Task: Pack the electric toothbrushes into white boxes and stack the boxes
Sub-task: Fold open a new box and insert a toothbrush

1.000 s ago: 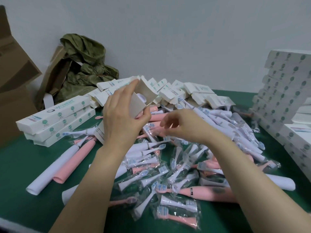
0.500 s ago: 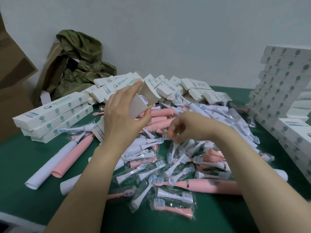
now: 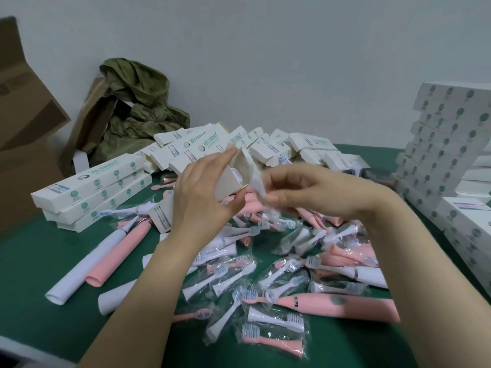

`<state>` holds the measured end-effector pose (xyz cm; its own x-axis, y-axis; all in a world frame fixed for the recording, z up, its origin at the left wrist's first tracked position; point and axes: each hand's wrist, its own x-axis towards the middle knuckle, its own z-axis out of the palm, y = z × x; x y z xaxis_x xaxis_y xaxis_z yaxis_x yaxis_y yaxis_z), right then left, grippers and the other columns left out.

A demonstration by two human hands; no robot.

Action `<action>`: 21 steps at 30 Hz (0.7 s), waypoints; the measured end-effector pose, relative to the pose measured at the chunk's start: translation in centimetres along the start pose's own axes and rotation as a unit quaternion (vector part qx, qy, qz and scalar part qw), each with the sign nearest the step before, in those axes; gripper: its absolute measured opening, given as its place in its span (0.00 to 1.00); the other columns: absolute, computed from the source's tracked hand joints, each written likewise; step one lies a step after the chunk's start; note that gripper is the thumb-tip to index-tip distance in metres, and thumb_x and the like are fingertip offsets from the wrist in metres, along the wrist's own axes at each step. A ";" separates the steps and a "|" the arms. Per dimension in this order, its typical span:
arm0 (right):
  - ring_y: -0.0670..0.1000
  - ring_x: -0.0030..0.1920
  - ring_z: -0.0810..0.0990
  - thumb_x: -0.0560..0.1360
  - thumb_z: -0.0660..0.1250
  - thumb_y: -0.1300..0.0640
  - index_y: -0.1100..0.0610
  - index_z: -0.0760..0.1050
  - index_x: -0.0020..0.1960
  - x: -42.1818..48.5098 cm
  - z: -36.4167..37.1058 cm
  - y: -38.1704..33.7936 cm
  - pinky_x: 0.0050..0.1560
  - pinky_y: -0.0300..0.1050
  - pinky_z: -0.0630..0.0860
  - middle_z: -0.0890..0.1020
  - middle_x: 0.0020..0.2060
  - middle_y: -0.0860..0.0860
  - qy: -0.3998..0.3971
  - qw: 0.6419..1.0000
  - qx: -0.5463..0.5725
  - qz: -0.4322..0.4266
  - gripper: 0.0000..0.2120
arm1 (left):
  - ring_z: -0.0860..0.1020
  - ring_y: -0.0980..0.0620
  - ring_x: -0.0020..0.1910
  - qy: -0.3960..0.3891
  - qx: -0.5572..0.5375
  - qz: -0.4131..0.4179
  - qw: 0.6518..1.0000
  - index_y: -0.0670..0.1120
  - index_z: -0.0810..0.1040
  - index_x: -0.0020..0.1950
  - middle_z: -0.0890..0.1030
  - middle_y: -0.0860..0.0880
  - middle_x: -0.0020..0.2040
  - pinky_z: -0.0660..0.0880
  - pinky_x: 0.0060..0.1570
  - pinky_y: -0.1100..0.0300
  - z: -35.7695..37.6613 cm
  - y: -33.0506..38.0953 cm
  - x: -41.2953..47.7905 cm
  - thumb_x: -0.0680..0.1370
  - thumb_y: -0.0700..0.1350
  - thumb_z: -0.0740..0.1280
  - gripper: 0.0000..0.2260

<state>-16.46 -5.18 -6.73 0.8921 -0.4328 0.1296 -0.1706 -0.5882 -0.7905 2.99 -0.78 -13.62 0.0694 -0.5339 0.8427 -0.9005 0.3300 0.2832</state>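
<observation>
My left hand (image 3: 202, 197) grips a white box (image 3: 231, 179) with its end flaps open, tilted up above the pile; a toothbrush end shows inside the opening. My right hand (image 3: 313, 192) pinches a clear packet of brush heads (image 3: 259, 184) right at the box's mouth. Below lies a heap of bagged brush heads (image 3: 265, 285) with pink handles (image 3: 337, 306) and white handles (image 3: 87, 264) on the green table (image 3: 32, 282). Packed boxes stand stacked at the right (image 3: 449, 144) and at the left (image 3: 93, 189).
Loose empty white boxes (image 3: 308, 144) are piled behind the hands. A brown carton (image 3: 24, 144) stands at the far left, and an olive green bag (image 3: 135, 112) leans on the wall. The white wall closes the table's far side.
My right hand rose from the pile with a packet of brush heads and brought it up to the open end of the box. The left hand kept holding the box.
</observation>
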 end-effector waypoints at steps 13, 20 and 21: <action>0.62 0.42 0.83 0.69 0.64 0.70 0.63 0.77 0.35 4.3 1.9 -0.5 0.48 0.59 0.81 0.80 0.34 0.59 0.436 0.871 0.227 0.013 0.07 | 0.73 0.54 0.55 0.052 -0.040 0.000 0.998 0.46 0.74 0.67 0.79 0.50 0.55 0.71 0.57 0.53 0.8 1.0 0.5 0.70 0.49 0.67 0.25; 0.50 0.35 0.80 0.69 0.70 0.67 0.59 0.78 0.36 4.0 1.1 -0.4 0.33 0.41 0.74 0.81 0.33 0.56 0.343 0.930 0.127 0.037 0.05 | 0.72 0.58 0.56 0.048 -0.049 -0.013 0.998 0.49 0.72 0.68 0.74 0.58 0.55 0.69 0.59 0.58 1.1 0.8 0.7 0.70 0.50 0.66 0.26; 0.49 0.33 0.78 0.68 0.71 0.66 0.59 0.78 0.36 4.0 1.1 -0.2 0.31 0.40 0.72 0.81 0.33 0.55 0.348 0.930 0.113 0.049 0.04 | 0.72 0.58 0.56 0.034 -0.048 0.002 0.998 0.49 0.72 0.69 0.74 0.58 0.56 0.69 0.59 0.57 1.1 0.8 0.5 0.70 0.50 0.66 0.26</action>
<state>-12.42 -6.04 -6.75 0.3777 -0.8598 0.3436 -0.0744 -0.3980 -0.9143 1.84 -1.60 -13.45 0.0979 -0.4792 0.8722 -0.8560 0.4064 0.3194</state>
